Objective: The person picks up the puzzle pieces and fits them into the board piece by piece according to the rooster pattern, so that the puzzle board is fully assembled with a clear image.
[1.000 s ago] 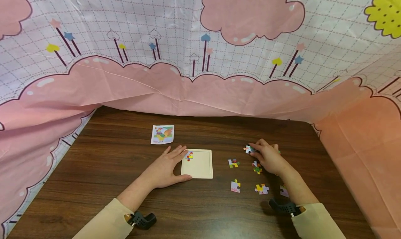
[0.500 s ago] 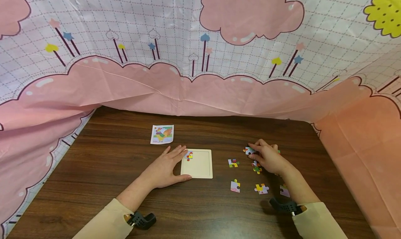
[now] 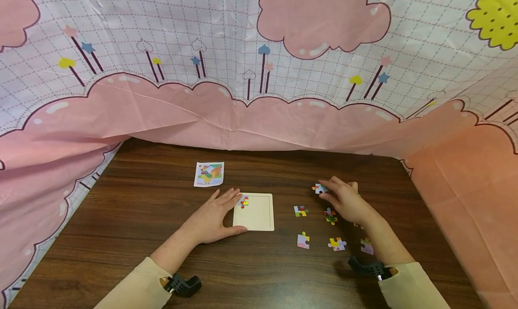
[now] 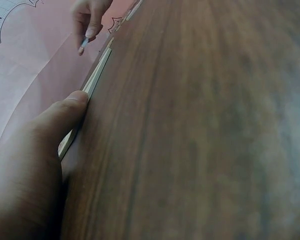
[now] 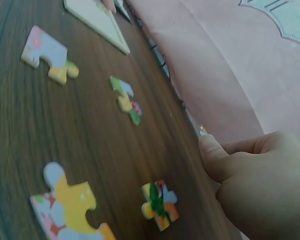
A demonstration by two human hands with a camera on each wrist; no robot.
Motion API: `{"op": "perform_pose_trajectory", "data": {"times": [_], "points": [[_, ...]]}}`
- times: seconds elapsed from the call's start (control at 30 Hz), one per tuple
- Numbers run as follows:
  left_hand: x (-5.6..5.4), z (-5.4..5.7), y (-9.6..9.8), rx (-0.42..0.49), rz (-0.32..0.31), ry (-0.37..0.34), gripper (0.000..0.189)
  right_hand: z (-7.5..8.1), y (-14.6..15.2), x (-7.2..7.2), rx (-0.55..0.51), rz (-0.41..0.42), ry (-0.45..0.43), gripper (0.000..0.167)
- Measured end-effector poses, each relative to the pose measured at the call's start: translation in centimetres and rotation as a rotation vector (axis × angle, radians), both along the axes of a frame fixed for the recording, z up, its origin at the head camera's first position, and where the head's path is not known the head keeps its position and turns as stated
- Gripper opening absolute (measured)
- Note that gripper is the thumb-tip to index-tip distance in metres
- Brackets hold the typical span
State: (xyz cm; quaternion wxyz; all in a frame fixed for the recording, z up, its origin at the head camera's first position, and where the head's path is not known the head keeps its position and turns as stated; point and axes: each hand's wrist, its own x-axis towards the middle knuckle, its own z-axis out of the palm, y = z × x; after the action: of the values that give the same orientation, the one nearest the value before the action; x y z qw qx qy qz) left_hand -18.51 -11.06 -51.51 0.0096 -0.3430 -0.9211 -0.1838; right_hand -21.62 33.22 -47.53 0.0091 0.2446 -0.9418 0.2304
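In the head view, my left hand rests at the left side of a cream square puzzle tray, its fingers fairly straight. The thumb touches the near edge and the fingertips reach the far left corner. One jigsaw piece lies in that corner of the tray. My right hand pinches another jigsaw piece, light blue with a red and orange part, between thumb and fingers. The left wrist view shows this held piece raised above the table; in the right wrist view the thumb mostly hides it.
Several loose jigsaw pieces lie right of the tray, among them a yellow and white one, a lilac one and a green and yellow one. A rooster picture card lies behind the tray. A patterned pink curtain borders the wooden table.
My right hand has lifted the pinched jigsaw piece a little and shifted it slightly up and left in the head view. The left hand and the tray have stayed in place.
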Motion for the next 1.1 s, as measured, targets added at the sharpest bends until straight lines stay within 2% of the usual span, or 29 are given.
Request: {"op": "perform_pose_trajectory", "data": {"times": [0.3,0.57,0.8,1.1], "points": [[0.0,-0.1,0.0,-0.001,0.002,-0.002,0.104,1.7,-1.8,0.6,-0.039,0.027,-0.006,0.049],[0.0,0.0,-0.1,0.006,0.001,0.004,0.104,2.6,-3.1,0.7,-0.075,0.056,0.025,0.050],[0.0,-0.1,-0.1,0.002,0.004,0.015,0.105,3.3,-4.6,0.7,-0.106,0.093,0.019,0.050],[-0.1,0.1,0.0,0.005,-0.003,-0.003,0.104,4.0,-7.4,0.6,-0.091,0.141,0.029,0.048]]}}
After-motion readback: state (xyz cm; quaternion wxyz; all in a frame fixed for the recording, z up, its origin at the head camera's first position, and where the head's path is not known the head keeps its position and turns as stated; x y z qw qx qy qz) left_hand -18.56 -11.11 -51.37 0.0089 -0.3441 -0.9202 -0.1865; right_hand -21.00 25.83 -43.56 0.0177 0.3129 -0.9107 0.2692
